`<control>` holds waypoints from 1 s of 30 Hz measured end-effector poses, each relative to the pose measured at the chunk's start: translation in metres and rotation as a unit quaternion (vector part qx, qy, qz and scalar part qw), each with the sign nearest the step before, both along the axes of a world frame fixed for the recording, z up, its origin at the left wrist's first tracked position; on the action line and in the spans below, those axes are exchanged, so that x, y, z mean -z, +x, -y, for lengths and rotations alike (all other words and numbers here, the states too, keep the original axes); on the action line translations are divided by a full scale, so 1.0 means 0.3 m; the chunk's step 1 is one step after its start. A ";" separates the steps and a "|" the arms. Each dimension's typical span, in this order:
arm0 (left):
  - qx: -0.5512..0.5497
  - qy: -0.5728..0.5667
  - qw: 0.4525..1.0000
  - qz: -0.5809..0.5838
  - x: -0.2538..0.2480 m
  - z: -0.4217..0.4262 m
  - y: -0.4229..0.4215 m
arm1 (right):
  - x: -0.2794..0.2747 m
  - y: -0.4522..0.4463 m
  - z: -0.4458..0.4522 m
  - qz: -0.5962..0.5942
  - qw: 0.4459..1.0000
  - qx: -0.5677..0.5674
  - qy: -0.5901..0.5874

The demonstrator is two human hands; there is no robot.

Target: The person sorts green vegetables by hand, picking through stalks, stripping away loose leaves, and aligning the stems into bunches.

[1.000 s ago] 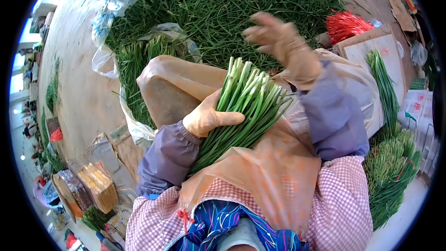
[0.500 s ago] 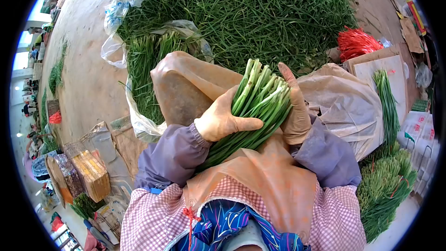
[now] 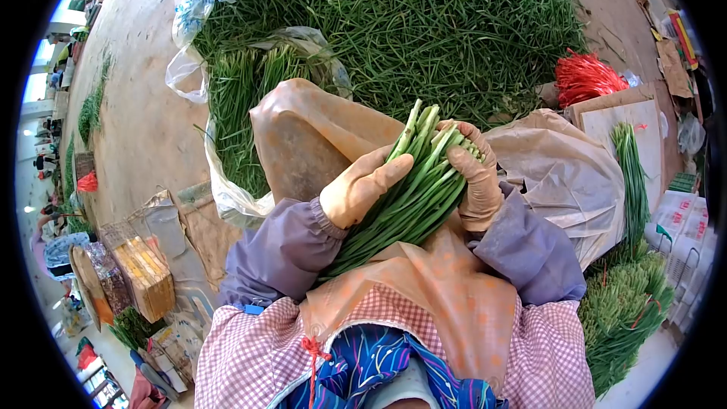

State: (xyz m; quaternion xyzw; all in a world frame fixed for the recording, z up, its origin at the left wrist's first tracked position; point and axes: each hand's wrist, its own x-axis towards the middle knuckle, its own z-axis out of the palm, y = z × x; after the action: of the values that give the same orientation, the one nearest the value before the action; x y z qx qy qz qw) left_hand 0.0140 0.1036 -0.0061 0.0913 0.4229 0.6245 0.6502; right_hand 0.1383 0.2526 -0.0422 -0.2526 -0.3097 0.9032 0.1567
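Observation:
A thick bunch of garlic chives (image 3: 413, 208) lies slantwise over my lap, pale stem ends pointing up and away from me. My left hand (image 3: 362, 188), in a tan glove, is wrapped round its left side with the thumb across the stems. On the other side my right hand (image 3: 478, 182), gloved alike, curls its fingers and thumb over the upper stems near the ends. Part of the fingers of both hands is hidden behind the stems. Under the bunch, a translucent apron (image 3: 424, 269) covers my lap.
A large heap of loose green chives (image 3: 424, 30) spreads ahead. Bunched chives (image 3: 235, 91) stand in a plastic bag at left. Red ties (image 3: 587, 76) lie by a board (image 3: 628, 117) at right, with a chive bunch (image 3: 630, 159) on it. More tied chives (image 3: 625, 310) sit beside me.
My right hand has gone from fingers stretched upright beside the stems to curled over their ends. My left thumb has shifted upward, and the stem ends have spread apart somewhat.

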 end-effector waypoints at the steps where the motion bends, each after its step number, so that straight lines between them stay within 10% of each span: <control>1: -0.004 0.002 1.000 -0.001 0.004 -0.001 0.005 | -0.006 0.004 -0.007 -0.003 1.000 -0.016 0.005; 7: -0.008 -0.027 1.000 -0.001 -0.007 -0.019 0.017 | -0.077 -0.037 -0.107 -0.022 0.987 -0.005 0.159; 11: -0.030 -0.041 0.998 -0.024 0.041 -0.022 0.034 | -0.160 -0.075 -0.167 0.126 0.852 -0.168 0.479; 19: -0.053 -0.068 0.996 0.008 0.040 -0.017 0.023 | -0.168 -0.106 -0.194 0.076 0.800 -0.081 0.590; 26: -0.078 -0.032 0.995 0.049 0.039 -0.013 0.018 | -0.211 -0.045 -0.943 0.025 0.887 0.418 0.197; 28: -0.093 -0.016 0.993 0.072 0.026 -0.018 0.014 | -0.193 0.006 -0.965 0.042 0.892 0.405 0.195; 30: -0.103 -0.017 0.992 0.072 0.014 -0.020 0.012 | -0.068 0.063 -0.850 0.053 0.954 0.131 0.264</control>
State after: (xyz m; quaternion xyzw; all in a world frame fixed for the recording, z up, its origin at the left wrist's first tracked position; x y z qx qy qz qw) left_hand 0.0176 0.1098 -0.0102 -0.0091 0.3926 0.6858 0.6127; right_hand 0.1571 0.5077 -0.0217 -0.2883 -0.5094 0.7460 0.3177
